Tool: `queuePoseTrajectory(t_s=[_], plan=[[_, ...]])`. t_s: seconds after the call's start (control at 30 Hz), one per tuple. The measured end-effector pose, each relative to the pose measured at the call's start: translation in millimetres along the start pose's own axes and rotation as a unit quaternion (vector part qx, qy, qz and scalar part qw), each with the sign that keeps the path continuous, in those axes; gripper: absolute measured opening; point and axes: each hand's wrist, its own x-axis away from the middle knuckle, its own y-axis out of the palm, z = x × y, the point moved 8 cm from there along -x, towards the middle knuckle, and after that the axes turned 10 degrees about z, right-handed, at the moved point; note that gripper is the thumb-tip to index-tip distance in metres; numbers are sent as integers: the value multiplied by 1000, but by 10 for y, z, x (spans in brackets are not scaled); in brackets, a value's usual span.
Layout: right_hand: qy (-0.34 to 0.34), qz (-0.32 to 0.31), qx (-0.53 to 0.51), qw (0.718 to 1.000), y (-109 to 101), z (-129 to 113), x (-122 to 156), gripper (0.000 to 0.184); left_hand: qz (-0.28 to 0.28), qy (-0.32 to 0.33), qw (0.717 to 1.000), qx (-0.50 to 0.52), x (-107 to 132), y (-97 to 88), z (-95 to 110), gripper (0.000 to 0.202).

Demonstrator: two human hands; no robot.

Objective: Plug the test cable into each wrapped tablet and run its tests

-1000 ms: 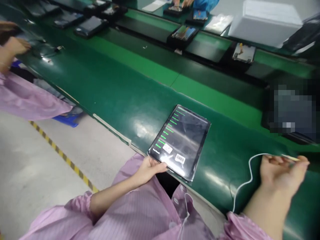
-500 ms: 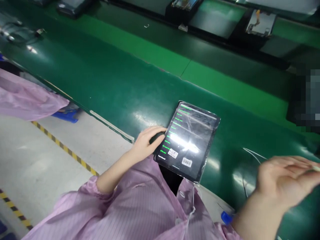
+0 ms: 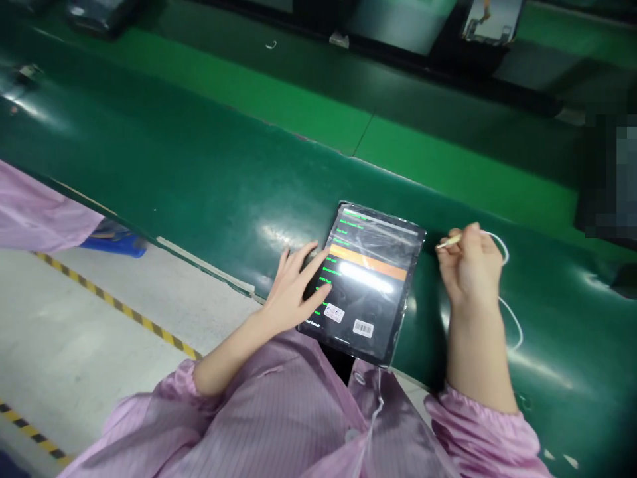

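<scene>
A black tablet [image 3: 373, 302] in crinkled clear film lies at the bench's near edge, its screen lit with green text lines and one orange row. Two small white labels stick to its lower part. My left hand [image 3: 286, 292] is open at the tablet's left side, fingers spread, with the index fingertip over the orange row at the screen edge. To the right of the tablet, my right hand [image 3: 472, 265] pinches a slim, pale yellowish cable plug [image 3: 450, 240], its tip pointing left, apart from the tablet. A white cable [image 3: 517, 325] loops behind that hand.
The green bench [image 3: 209, 179] runs across the view. Beyond it, a dark rail holds a part with an orange ribbon [image 3: 490, 23]. A dark device [image 3: 99, 14] lies far left. Another person's pink sleeve [image 3: 42, 209] shows at left. A white cord [image 3: 375, 411] hangs down my smock.
My right hand has swung in from the far right toward the tablet, carrying the plug. My left fingers have spread onto the screen edge. The list has shifted and one row is now orange.
</scene>
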Motion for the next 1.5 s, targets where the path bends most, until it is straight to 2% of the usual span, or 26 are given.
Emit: queuePoseTrajectory(t_s=[0.17, 0.3, 0.37, 0.63, 0.87, 1.0, 1.17, 1.3, 1.5], plan=[[14, 9, 19, 1000, 132, 48, -170, 42, -39, 13, 999, -4, 408, 59, 73, 86], [7, 2, 35, 999, 185, 64, -232, 42, -37, 25, 999, -19, 516, 102, 69, 121], [6, -4, 40, 999, 195, 75, -250, 42, -42, 37, 998, -34, 524, 134, 57, 130], [7, -16, 65, 998, 270, 60, -274, 42, -2, 65, 995, -69, 533, 147, 76, 137], [8, -29, 84, 996, 296, 81, -340, 40, 2, 55, 994, -90, 540, 174, 58, 137], [11, -46, 99, 994, 338, 81, -360, 39, 15, 71, 994, -82, 543, 160, 80, 136], [-26, -79, 138, 987, 432, 45, -332, 33, 13, 54, 995, -79, 554, 159, 56, 142], [-58, -40, 152, 986, 393, 52, -287, 30, 5, 13, 997, -79, 618, 201, -6, 141], [-103, 10, 168, 980, 255, -2, -290, 28, 63, -18, 996, -63, 699, 225, -28, 134]])
